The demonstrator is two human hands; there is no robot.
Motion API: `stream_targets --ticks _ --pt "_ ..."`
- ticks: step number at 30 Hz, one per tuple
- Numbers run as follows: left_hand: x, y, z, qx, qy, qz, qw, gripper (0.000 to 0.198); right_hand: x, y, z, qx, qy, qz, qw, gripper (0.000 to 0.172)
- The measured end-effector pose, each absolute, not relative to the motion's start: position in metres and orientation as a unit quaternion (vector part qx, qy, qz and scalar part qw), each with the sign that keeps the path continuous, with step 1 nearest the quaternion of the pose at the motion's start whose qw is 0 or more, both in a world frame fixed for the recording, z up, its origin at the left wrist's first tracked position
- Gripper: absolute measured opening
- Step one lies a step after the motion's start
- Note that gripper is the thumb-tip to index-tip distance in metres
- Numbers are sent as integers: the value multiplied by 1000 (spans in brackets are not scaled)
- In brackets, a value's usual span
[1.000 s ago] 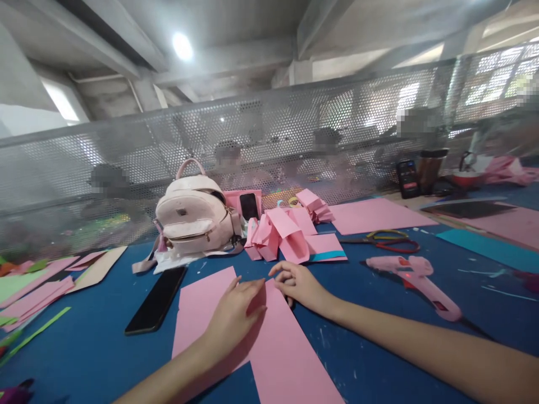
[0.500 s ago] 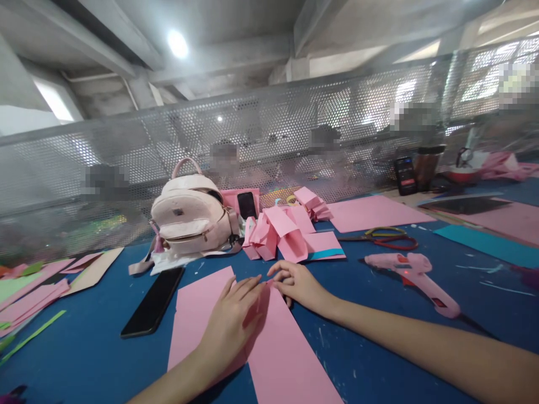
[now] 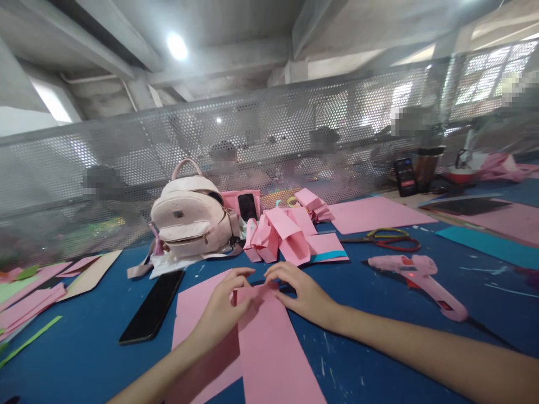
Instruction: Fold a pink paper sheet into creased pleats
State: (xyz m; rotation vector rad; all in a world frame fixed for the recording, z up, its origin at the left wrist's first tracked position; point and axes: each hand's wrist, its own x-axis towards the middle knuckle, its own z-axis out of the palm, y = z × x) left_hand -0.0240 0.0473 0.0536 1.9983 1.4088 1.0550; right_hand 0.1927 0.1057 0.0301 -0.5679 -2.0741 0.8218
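Head view: pink paper strip [image 3: 275, 350], long rect. shape, matte & plain, lies b/w the two hands & runs from fingertips down toward bottom of view; far edge looks slightly raised, w/ a darker shaded patch near the fingers. L hand [image 3: 225, 303] clamped on strip's far-L corner, thumb on top face, fingers curled at far edge; L forearm comes in from lower L. R hand [image 3: 305, 289] clamped at far-R corner, fingers bent, thumb tucked in below index; R forearm stretches in from R edge, low over desk [image 3: 362, 365].

Under L hand & partly under strip: wider pink sheet [image 3: 193, 317], flat, smooth. Just L of L hand: black smartphone [image 3: 154, 306], glossy, face up. Beyond L hand: pale pink backpack [image 3: 191, 216], rounded, w/ zips & top handle. Just beyond R hand: folded pink paper pieces [image 3: 290, 230], creased, boxy, some curled. R of R hand: pink glue gun [image 3: 419, 275], plastic, small red light on; scissors [image 3: 391, 238] w/ yellow & red handles a bit past it. Far beyond both hands: perforated metal panel [image 3: 168, 140], grey, round holes. Desk surface is blue w/ pale scuffs.
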Motion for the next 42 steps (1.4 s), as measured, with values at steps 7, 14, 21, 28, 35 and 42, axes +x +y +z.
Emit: stream_targets --ticks 7,14,21,28,35,42 --pt "-16 53 56 707 499 415 283 18 191 111 23 -209 -831 309 413 28" --pt "-19 47 45 642 521 443 347 47 190 115 24 -237 -813 348 402 26" --pt "-29 40 41 638 512 417 396 30 190 123 21 -288 -768 409 400 26" --pt "-22 15 36 535 455 437 562 39 191 129 18 -311 -732 442 415 17" --pt "-15 -6 29 441 423 384 692 48 191 134 15 -307 -711 458 437 10" --pt "-35 -1 40 512 495 402 575 43 192 133 17 -269 -705 460 469 35"
